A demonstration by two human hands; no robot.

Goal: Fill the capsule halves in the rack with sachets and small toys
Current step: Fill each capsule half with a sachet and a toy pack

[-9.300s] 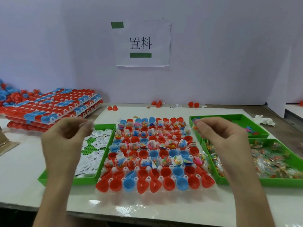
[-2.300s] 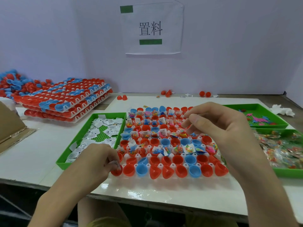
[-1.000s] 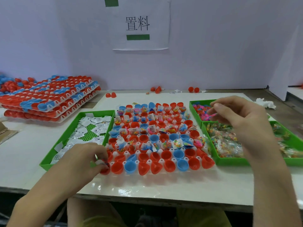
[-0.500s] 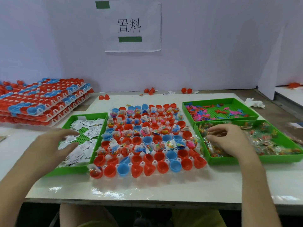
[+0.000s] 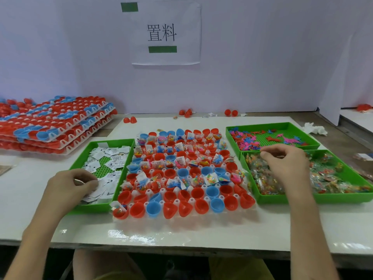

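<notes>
The rack of capsule halves is sitting on the counter, its far rows filled and its two nearest rows mostly bare. Left of the rack, the left hand is pinching white sachets in a green tray. Right of the rack, the right hand is hovering over the packet tray with its fingers curled; I cannot tell whether it is gripping anything. Small toys are lying at the rack's far right.

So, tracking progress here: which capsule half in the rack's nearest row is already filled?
The red half at the row's left end: a packet pokes out of it, while the rest of that row looks empty.
</notes>
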